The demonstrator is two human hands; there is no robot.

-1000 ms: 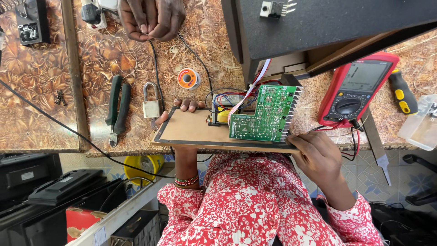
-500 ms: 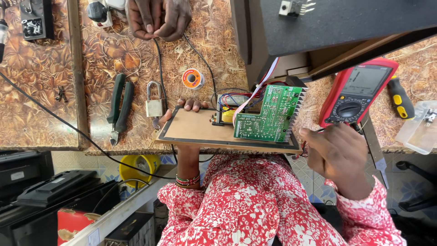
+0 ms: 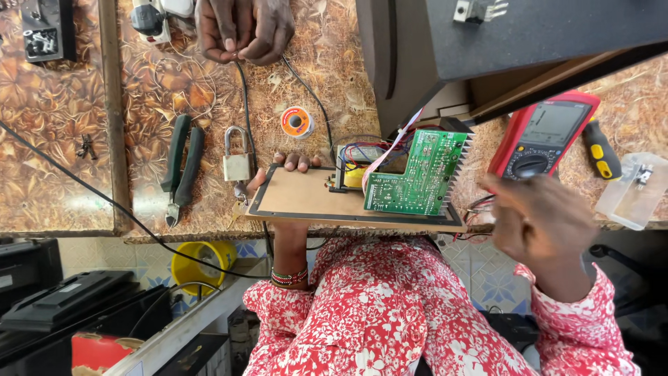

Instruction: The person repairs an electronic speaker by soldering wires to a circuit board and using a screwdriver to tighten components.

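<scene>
Gripping board (image 3: 306,198) | left hand (image 3: 289,167) mostly hidden; right hand (image 3: 539,223) blurred

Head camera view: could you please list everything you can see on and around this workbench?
Brown rectangular wooden board: one, bench edge.
Green circuit board: one, on the wooden board's right end.
Red handheld multimeter: one, right of the circuit board.
Brass padlock: one, left of the board.
Green-handled pliers: one, left of padlock.
Orange solder spool: one, mid-bench.
Yellow-black screwdriver: one, far right.
Co-worker's hands: two, top, pinching a black wire.
Left hand: under the board, fingers over its far edge.
Right hand: raised, blurred, near the multimeter.
</scene>
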